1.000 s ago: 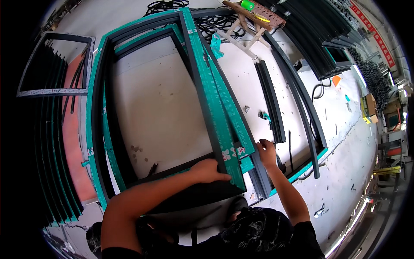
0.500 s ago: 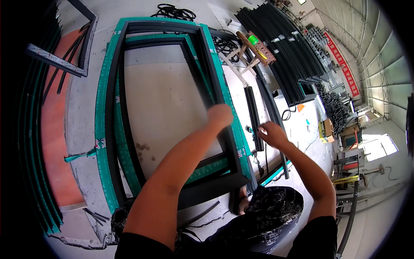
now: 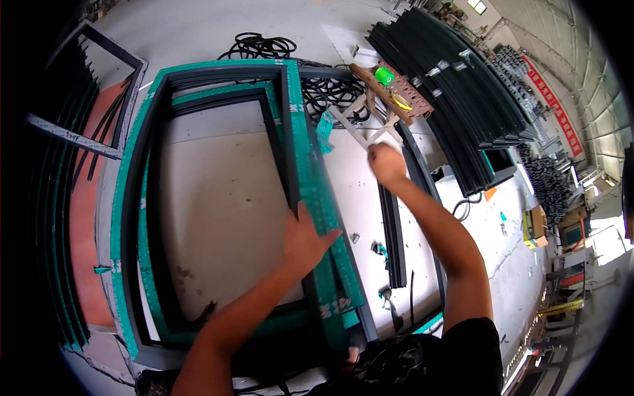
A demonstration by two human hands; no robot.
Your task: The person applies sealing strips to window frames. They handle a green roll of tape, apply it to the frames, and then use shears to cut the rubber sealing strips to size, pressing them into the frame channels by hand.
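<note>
My left hand (image 3: 304, 243) is slightly blurred, thumb and fingers apart, at the right side of a large dark window frame (image 3: 290, 125) covered with green protective film. It seems to rest on that rail, though contact is hard to judge. Within this outline sits a second, smaller green-filmed frame (image 3: 142, 231), slightly askew. Further right, my right hand (image 3: 387, 165) is closed, fingers curled, over the far end of a long black profile (image 3: 393, 244) and near a wooden stool (image 3: 360, 125). What its fingers hold, if anything, is hidden.
On the stool are a green roll (image 3: 384, 76) and a yellow tool (image 3: 401, 101). Coiled black cord (image 3: 323, 96) lies behind the frames. Dark profiles (image 3: 442, 86) are stacked at the far right, with green-edged frames (image 3: 56, 264) at the left. Film scraps (image 3: 380, 249) litter the floor.
My left hand has slid nearer along the frame's right rail, its fingers spreading. My right hand has moved farther away, toward the stool. The whole view has shifted too.
</note>
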